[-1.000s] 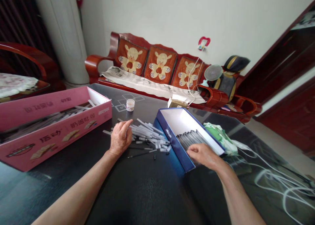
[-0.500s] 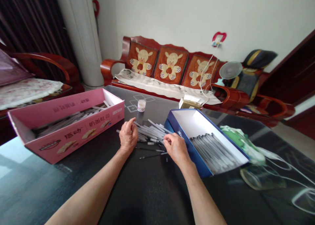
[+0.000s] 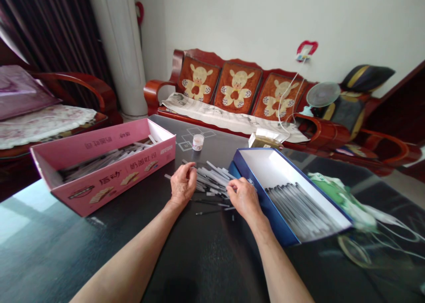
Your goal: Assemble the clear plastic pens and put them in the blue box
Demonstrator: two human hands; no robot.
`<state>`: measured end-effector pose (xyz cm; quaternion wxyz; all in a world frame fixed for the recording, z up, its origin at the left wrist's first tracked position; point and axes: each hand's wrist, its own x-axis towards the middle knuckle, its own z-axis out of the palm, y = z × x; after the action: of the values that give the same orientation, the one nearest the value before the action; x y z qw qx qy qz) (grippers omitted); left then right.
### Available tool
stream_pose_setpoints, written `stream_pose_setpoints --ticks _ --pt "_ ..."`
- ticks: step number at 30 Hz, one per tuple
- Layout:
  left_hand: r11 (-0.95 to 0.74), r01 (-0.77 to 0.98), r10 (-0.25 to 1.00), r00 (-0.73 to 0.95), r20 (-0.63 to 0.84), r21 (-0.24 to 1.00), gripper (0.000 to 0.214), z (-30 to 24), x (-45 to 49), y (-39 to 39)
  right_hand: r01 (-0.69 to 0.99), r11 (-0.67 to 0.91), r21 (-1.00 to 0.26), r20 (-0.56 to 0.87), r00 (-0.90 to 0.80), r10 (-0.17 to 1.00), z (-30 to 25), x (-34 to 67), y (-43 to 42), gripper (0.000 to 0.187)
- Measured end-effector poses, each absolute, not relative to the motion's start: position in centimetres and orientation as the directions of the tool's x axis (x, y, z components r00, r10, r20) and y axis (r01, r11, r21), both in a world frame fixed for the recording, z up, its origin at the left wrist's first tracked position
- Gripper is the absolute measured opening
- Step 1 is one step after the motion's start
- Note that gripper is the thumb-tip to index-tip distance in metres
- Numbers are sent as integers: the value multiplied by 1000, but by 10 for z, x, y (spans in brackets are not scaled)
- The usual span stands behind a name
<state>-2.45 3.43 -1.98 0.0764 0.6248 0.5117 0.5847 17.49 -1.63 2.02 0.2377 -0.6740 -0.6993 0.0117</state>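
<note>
A loose pile of pale translucent pen barrels [image 3: 212,175] lies on the dark table between my hands, with small black and white parts among them. My left hand [image 3: 183,184] is at the pile's left end, its fingers curled together; whatever they grip is hidden. On the right side of the pile, beside the blue box, my right hand [image 3: 244,197] has thumb and forefinger pinched, with nothing I can make out between them. Thin dark pen refills [image 3: 212,212] lie on the near side of the pile. Inside the blue box [image 3: 282,230], black-ended pens [image 3: 299,205] lie side by side in a row.
To the left stands a long pink box [image 3: 133,172] holding more tubes. A small white cup [image 3: 198,143] is beyond the pile. Behind the blue box sits a tissue box [image 3: 265,140]. A green-and-white packet [image 3: 341,194] and white cables [image 3: 395,225] lie at right.
The whole view has shifted, so everything appears slightly farther right. Both hands stay at the pile in nearly the same pose; the boxes have not moved on the table.
</note>
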Motion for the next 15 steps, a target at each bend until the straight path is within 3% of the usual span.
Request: stream_pose_setpoints --ticks 4,8,12,15 --pt "-408 326 872 -138 469 853 27 -15 -21 30 837 156 -525 386 71 920 24 169 -24 15" --pt "-209 -89 977 -54 204 974 37 -9 -18 31 733 237 -637 360 11 933 25 147 -33 12" --pt "47 -529 998 49 -26 848 34 -1 -21 36 649 320 -690 358 -79 930 22 135 -34 15" --pt "87 -678 996 82 -43 730 32 5 -28 40 651 341 -679 427 -28 904 20 145 -29 20"
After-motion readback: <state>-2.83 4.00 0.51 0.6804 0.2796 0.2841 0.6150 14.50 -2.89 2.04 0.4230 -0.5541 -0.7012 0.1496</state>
